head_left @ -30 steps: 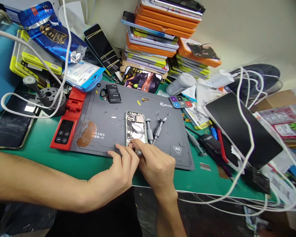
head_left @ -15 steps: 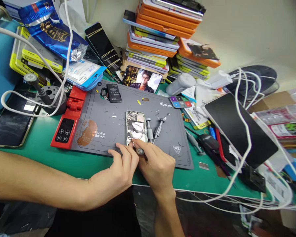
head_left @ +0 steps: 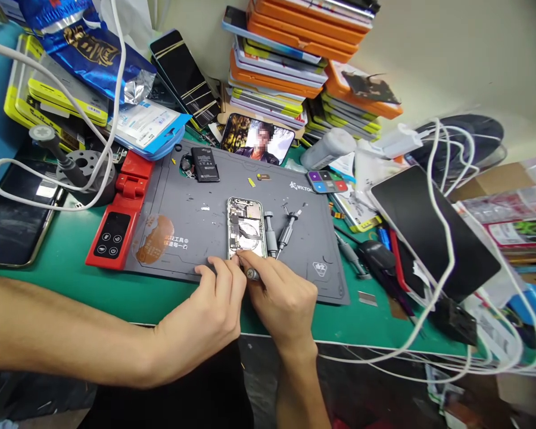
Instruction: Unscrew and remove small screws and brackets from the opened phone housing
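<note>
An opened phone lies on the grey repair mat, its inner boards and a pale round coil area exposed. At its bottom end my right hand is closed round a screwdriver, whose round cap shows between the hands; its tip is hidden. My left hand meets the same end, thumb and index finger drawn together, other fingers loosely curled. What that pinch holds is hidden. Right of the phone lie two more grey screwdrivers, one beside its edge and one slanted. A black battery rests farther back.
A lit phone leans at the back before stacked orange and yellow boxes. To the left are a red clamp-like device and a screwdriver holder. White cables loop over a dark panel on the right.
The view has shifted slightly. Both hands keep nearly the same place at the phone's bottom end, with the screwdriver still in my right hand.
</note>
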Demonstrator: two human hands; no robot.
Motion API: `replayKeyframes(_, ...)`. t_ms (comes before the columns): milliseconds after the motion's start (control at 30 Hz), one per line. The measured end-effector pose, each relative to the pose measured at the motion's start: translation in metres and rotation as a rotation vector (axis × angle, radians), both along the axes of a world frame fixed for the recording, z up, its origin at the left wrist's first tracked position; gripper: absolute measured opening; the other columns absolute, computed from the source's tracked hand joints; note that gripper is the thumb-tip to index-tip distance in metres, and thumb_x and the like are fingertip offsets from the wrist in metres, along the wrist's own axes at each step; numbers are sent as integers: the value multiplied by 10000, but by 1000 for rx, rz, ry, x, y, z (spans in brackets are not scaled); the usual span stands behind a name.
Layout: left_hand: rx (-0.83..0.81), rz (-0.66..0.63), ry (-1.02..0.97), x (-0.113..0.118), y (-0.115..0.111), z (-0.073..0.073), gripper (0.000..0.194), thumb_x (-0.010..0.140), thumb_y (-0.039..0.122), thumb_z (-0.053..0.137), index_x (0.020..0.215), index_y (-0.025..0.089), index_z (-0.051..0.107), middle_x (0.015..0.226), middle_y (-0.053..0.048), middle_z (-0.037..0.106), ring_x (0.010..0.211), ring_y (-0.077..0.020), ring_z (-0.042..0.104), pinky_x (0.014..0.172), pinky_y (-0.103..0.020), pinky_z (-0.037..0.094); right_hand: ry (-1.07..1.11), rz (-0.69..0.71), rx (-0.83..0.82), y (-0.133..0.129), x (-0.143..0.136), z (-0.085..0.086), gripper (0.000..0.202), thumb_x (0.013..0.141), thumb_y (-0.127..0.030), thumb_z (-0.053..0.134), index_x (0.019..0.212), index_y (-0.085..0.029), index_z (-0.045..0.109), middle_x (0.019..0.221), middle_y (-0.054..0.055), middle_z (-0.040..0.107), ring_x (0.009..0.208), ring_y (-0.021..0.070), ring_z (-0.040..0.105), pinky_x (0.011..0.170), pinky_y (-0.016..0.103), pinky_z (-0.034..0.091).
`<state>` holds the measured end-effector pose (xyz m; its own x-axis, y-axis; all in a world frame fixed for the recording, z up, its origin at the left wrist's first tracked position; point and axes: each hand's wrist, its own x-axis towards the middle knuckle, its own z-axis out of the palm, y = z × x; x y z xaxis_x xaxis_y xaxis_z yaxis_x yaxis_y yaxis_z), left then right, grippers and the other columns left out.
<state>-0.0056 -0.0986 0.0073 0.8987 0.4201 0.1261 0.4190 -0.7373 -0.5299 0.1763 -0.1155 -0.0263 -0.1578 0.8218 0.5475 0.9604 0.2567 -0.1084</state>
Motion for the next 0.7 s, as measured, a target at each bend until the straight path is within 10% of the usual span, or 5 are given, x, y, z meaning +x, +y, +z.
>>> replayKeyframes(700, 64, -25, 54, 0, 1, 2, 458, 1081, 306, 473, 1405, 55, 679, 1324, -210, 686, 1109, -266, 711, 776, -331, 585, 44, -27, -12, -3, -1, 1, 140, 1009, -111, 633, 1069, -165, 747, 848, 21, 814, 666, 124, 704, 641, 263, 459)
